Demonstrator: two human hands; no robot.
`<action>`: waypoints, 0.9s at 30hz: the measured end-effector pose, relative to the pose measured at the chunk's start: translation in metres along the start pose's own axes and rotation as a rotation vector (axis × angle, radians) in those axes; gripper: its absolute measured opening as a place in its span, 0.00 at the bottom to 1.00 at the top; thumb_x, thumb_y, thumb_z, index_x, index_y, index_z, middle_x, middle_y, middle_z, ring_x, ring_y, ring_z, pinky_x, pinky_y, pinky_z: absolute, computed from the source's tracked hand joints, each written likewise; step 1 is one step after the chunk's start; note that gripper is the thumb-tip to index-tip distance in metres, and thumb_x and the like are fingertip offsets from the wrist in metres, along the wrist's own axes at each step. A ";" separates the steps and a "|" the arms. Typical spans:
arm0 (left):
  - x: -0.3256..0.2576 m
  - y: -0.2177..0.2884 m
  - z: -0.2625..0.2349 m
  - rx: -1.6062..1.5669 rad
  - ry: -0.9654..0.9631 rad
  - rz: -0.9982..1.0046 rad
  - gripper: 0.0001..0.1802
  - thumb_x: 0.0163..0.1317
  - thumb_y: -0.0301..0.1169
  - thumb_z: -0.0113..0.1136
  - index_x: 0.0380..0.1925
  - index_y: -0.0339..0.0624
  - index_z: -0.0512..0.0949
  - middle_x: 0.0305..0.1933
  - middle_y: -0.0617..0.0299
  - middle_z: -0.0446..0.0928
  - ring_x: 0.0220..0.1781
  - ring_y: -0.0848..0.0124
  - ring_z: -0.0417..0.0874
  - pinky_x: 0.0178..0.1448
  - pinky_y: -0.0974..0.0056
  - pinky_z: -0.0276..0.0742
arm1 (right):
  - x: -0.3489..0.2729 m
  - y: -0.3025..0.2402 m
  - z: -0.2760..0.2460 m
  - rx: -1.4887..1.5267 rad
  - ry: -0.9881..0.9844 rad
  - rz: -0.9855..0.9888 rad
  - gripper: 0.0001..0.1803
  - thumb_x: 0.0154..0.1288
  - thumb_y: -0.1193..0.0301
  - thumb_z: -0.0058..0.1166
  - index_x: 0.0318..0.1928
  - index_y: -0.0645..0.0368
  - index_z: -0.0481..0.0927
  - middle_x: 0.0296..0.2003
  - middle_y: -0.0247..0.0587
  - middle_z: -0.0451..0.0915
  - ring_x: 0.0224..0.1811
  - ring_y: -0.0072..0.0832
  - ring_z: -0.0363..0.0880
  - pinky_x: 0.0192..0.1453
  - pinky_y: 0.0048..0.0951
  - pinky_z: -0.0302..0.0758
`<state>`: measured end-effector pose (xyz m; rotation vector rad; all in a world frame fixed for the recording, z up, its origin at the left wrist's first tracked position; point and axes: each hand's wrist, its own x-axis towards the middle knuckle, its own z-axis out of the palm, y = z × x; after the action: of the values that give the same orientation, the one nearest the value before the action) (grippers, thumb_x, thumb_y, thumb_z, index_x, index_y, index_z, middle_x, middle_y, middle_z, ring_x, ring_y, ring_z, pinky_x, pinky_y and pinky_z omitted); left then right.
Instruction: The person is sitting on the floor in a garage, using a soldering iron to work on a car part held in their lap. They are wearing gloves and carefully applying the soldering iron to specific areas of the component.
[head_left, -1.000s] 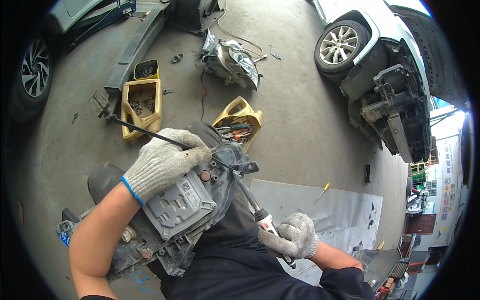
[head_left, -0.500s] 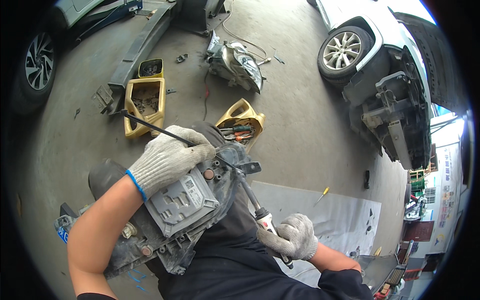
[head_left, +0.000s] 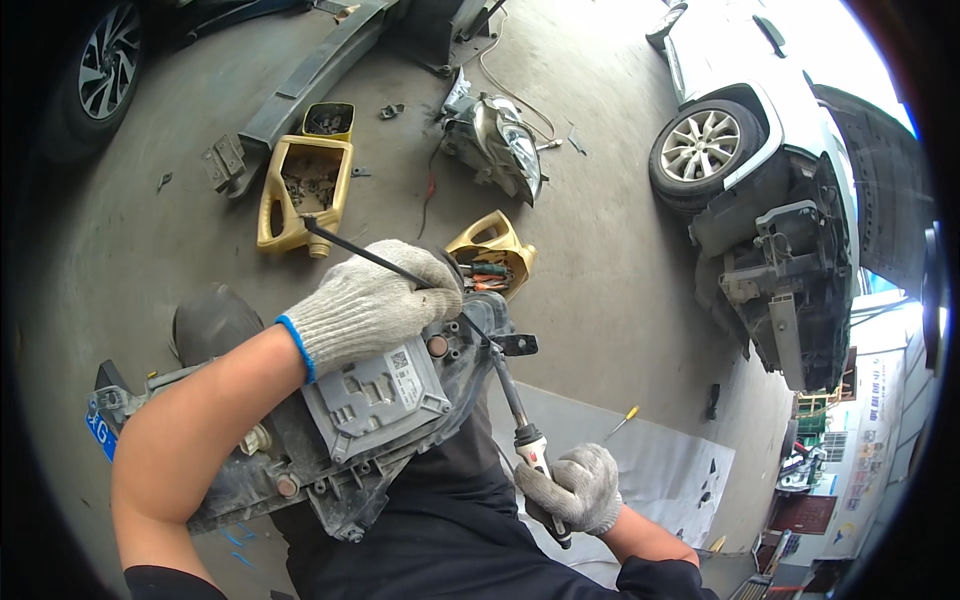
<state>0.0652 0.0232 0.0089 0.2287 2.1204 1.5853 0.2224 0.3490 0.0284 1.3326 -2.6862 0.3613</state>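
A concrete floor (head_left: 600,300) fills most of the view, its widest stretch running between a headlamp on the left and a white car (head_left: 740,75) on the right. The car's opened front end faces the lower right; its wheel stands well apart from the person's hands.

A grey sheet (head_left: 560,415) lies on the floor at the person's right, its far edge slanting down to the right.

Across the person's lap rests a dirty dark lamp housing (head_left: 285,487), its left end jutting past the left forearm and its right end near the sheet's left edge. A flat silver module (head_left: 385,400) is fixed on top.

The headlamp (head_left: 490,140) lies beyond the knees. Nearer are two cut-open yellow containers: a parts container (head_left: 346,185) holding small pieces and a tool container (head_left: 525,262) beside the housing's far edge.

The gloved left hand (head_left: 385,305) is above the module, closed around a thin black rod (head_left: 360,250). The gloved right hand (head_left: 575,490), out over the sheet, is wrapped around a white-handled tool (head_left: 530,445). Rod end and tool tip meet at the housing's right end; whether they touch is unclear.

A yellow-handled screwdriver (head_left: 629,414) straddles the sheet's far edge.
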 end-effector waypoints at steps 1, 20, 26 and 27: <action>0.000 0.001 -0.001 0.052 0.012 0.017 0.12 0.65 0.30 0.66 0.45 0.35 0.89 0.45 0.54 0.88 0.47 0.63 0.90 0.54 0.61 0.84 | -0.001 0.001 0.001 -0.007 -0.001 -0.005 0.30 0.45 0.64 0.66 0.55 0.36 0.89 0.20 0.23 0.60 0.19 0.23 0.63 0.20 0.31 0.59; -0.004 0.001 -0.003 0.192 0.047 0.033 0.15 0.67 0.38 0.66 0.46 0.42 0.90 0.47 0.54 0.89 0.49 0.59 0.89 0.58 0.59 0.82 | 0.004 -0.001 -0.010 0.033 -0.042 0.025 0.32 0.46 0.61 0.68 0.57 0.38 0.90 0.19 0.23 0.61 0.18 0.25 0.65 0.20 0.34 0.61; -0.003 0.007 -0.003 0.158 0.022 -0.036 0.15 0.66 0.38 0.67 0.46 0.41 0.90 0.46 0.53 0.89 0.48 0.59 0.89 0.56 0.59 0.82 | 0.007 -0.002 -0.013 0.035 -0.036 0.032 0.31 0.47 0.61 0.65 0.58 0.39 0.90 0.18 0.23 0.60 0.17 0.25 0.64 0.20 0.34 0.60; -0.003 0.006 -0.003 0.156 0.023 -0.022 0.15 0.67 0.38 0.67 0.46 0.41 0.90 0.46 0.54 0.89 0.48 0.59 0.89 0.56 0.59 0.82 | 0.009 -0.003 -0.013 0.033 -0.032 0.033 0.31 0.47 0.62 0.65 0.58 0.39 0.90 0.18 0.23 0.60 0.17 0.25 0.64 0.20 0.34 0.60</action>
<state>0.0654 0.0213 0.0161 0.2395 2.2582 1.4183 0.2193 0.3441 0.0431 1.3157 -2.7433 0.3928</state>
